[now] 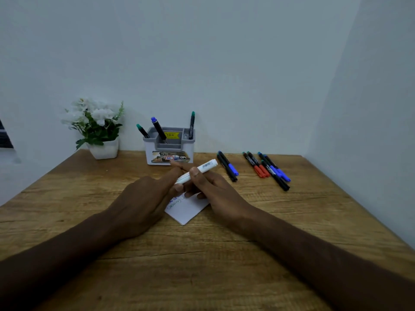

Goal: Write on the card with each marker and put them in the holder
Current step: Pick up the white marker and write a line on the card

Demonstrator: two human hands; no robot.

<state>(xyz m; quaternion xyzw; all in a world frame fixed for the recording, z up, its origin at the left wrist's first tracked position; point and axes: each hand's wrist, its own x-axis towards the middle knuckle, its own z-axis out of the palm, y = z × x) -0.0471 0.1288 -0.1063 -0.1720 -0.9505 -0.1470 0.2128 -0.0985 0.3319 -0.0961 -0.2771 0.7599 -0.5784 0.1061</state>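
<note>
A white card with blue and green writing lies on the wooden table, partly hidden under my hands. My right hand grips a white marker that slants up to the right above the card. My left hand lies beside it with fingers stretched toward the marker's lower end, which is hidden. The grey and white holder stands behind with three markers upright in it: two green-capped and one blue-capped.
Several markers with blue, red, green and black caps lie on the table to the right of the holder. A white pot of white flowers stands at the back left. Walls close the back and right sides.
</note>
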